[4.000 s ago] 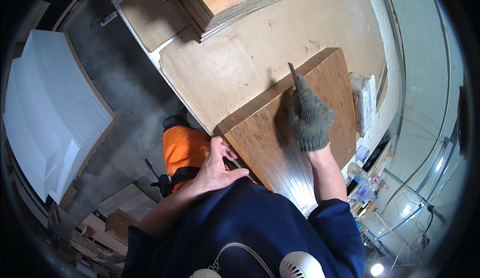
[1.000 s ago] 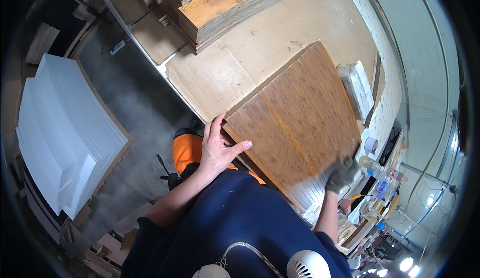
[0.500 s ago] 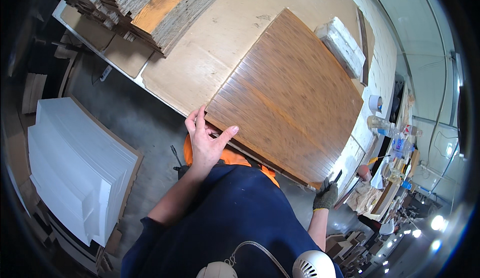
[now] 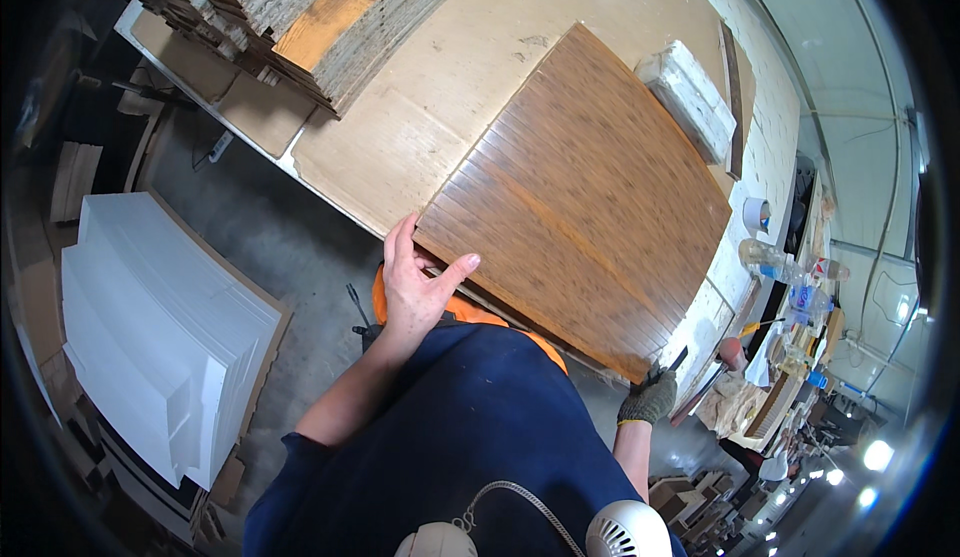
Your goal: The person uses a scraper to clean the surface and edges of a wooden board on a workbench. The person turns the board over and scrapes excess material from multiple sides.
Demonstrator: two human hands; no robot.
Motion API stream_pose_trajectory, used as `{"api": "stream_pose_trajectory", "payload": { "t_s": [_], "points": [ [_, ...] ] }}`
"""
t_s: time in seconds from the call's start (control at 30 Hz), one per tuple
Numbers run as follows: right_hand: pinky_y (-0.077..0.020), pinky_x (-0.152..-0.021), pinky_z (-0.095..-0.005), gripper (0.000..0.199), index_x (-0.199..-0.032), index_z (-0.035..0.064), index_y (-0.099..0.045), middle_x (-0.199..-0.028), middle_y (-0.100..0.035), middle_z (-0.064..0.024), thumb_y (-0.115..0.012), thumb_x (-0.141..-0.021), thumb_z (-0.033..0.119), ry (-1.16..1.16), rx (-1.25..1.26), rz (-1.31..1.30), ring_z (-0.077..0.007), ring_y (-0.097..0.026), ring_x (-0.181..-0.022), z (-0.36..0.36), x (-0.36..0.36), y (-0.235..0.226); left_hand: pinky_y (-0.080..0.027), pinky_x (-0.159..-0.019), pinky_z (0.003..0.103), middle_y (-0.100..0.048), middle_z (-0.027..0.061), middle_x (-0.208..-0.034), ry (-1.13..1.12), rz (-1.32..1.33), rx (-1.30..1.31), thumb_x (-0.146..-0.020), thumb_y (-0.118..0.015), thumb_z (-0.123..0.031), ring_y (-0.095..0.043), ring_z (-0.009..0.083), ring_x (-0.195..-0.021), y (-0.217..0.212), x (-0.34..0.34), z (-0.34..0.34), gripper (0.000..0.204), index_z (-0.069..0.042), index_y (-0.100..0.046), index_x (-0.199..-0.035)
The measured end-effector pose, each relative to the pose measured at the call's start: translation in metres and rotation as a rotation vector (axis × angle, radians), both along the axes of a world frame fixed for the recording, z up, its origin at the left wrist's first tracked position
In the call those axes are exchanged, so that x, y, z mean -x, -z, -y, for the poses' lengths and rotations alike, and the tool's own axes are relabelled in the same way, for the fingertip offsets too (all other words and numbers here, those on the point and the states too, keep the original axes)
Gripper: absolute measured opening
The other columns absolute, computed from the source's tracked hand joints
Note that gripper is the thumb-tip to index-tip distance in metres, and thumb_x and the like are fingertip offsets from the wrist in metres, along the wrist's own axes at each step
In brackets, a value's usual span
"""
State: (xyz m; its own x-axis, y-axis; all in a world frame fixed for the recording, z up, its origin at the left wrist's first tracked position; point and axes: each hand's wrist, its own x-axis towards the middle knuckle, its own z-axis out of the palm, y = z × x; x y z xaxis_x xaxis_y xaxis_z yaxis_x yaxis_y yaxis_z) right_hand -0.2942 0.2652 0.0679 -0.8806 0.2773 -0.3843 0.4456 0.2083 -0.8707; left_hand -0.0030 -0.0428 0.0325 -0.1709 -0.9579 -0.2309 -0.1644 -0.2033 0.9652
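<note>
A brown wooden panel [image 4: 585,197], its top ruled with many parallel lines like narrow boards set side by side, lies on the worktable. My bare left hand [image 4: 413,275] is at its near left corner, index finger against the left side and thumb spread over the front edge. The fingers are apart. At the panel's near right corner is my right hand [image 4: 652,397] in a dark grey knitted glove. It is closed around a slim dark tool [image 4: 679,359] whose tip points up and away; its kind is unclear.
Stacked weathered planks [image 4: 340,27] cover the table's far left. A white wrapped block [image 4: 688,97] stands behind the panel, near a tape roll [image 4: 756,215] and plastic bottles [image 4: 800,297]. White sheets [image 4: 165,332] are piled left of me. The cardboard-covered tabletop [image 4: 410,137] ends close to my body.
The whole view has shifted slightly, moving the table and panel a little right and down in the picture. Both hands keep their places at the panel's corners.
</note>
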Motion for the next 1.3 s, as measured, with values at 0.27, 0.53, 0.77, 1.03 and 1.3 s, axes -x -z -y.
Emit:
{"api": "stream_pose_trajectory", "payload": {
  "t_s": [0.27,0.53,0.77,1.03,1.3],
  "points": [
    [-0.0514,-0.072,-0.0432,0.014,-0.093,0.0165,-0.062,-0.085,-0.058,0.0016,-0.056,-0.096,0.029,0.025,-0.017,-0.011,-0.0187,-0.059,-0.081,0.01,-0.006,-0.007,-0.06,-0.082,0.032,-0.042,0.0231,-0.138,-0.01,-0.007,-0.008,-0.078,-0.091,-0.022,-0.066,0.0241,-0.101,0.002,-0.001,0.004,0.089,0.01,-0.04,-0.143],
    [-0.0473,-0.07,-0.0426,0.014,-0.093,0.0162,-0.06,-0.083,-0.054,0.0013,-0.057,-0.094,0.03,0.027,-0.083,-0.03,-0.0191,-0.056,-0.083,0.012,-0.008,-0.005,-0.057,-0.087,0.034,-0.04,0.0219,-0.14,-0.005,-0.025,-0.044,-0.078,-0.09,-0.023,-0.064,0.0238,-0.105,0.004,-0.002,0.002,0.089,0.008,-0.038,-0.144],
    [-0.0458,-0.057,-0.0284,0.013,-0.086,0.0099,-0.061,-0.081,-0.061,-0.0049,-0.057,-0.092,0.02,-0.029,0.051,-0.22,-0.0165,-0.055,-0.064,-0.01,0.015,-0.008,-0.051,-0.099,0.035,-0.041,0.0191,-0.139,-0.054,-0.022,-0.119,-0.082,-0.087,-0.017,-0.055,0.0245,-0.12,-0.003,0.001,-0.007,0.091,0.005,-0.028,-0.148],
    [-0.0503,-0.07,-0.0275,0.021,-0.104,0.0027,-0.062,-0.085,-0.063,-0.0036,-0.054,-0.106,0.022,-0.661,-0.203,-0.645,-0.0131,-0.06,-0.077,0.093,0.029,-0.072,-0.047,-0.107,0.035,-0.06,0.017,-0.131,-0.31,-0.84,-0.524,-0.099,-0.058,0.005,-0.057,0.0196,-0.123,-0.017,-0.014,-0.027,0.038,0.008,-0.05,-0.136],
    [-0.0557,-0.079,-0.0337,0.021,-0.118,0.0008,-0.069,-0.097,-0.073,-0.0119,-0.06,-0.101,0.009,-1.337,-0.31,-0.859,-0.0187,-0.07,-0.087,0.272,0.024,-0.073,-0.051,-0.085,0.024,-0.067,0.0045,-0.098,-0.065,-0.485,-0.548,-0.099,-0.062,0.0,-0.063,0.0088,-0.09,0.017,-0.009,-0.036,0.008,0.002,-0.058,-0.106]
  ]
}}
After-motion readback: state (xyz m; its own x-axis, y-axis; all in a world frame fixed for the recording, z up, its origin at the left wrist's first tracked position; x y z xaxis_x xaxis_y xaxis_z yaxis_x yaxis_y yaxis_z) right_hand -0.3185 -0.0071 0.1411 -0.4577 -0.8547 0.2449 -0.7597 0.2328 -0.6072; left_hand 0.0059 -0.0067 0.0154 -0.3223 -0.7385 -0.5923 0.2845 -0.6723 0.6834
